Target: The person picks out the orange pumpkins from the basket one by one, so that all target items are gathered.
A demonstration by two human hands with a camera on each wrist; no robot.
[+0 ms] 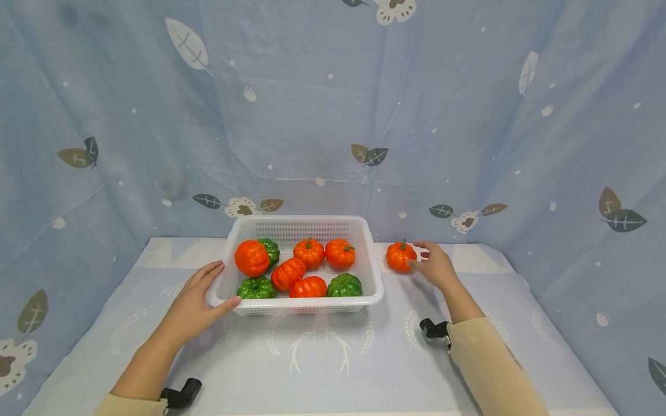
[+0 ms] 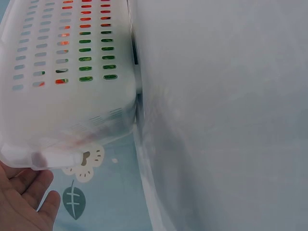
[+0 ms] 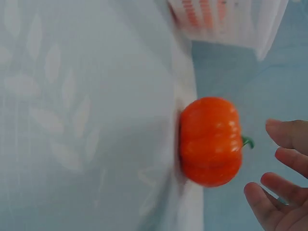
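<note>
A white plastic basket (image 1: 372, 277) with slotted walls holds several orange mini pumpkins (image 1: 309, 254) and three green ones (image 1: 344, 285). My left hand (image 1: 200, 300) is at the basket's front left corner, thumb along the front rim and relaxed fingers against the left side. In the left wrist view its fingertips (image 2: 44, 180) lie right at the rim. To the right of the basket, one more orange pumpkin (image 1: 400, 257) with a green stem stands upright on the table. My right hand (image 1: 436, 267) is just right of that pumpkin, its fingers spread around the stem side without closing on it.
A pale patterned cloth (image 1: 322, 375) covers the table. Behind it hangs a blue curtain (image 1: 312, 115) with leaf prints, close to the basket's back wall. Black wrist-worn devices (image 1: 183, 394) show at both sleeves.
</note>
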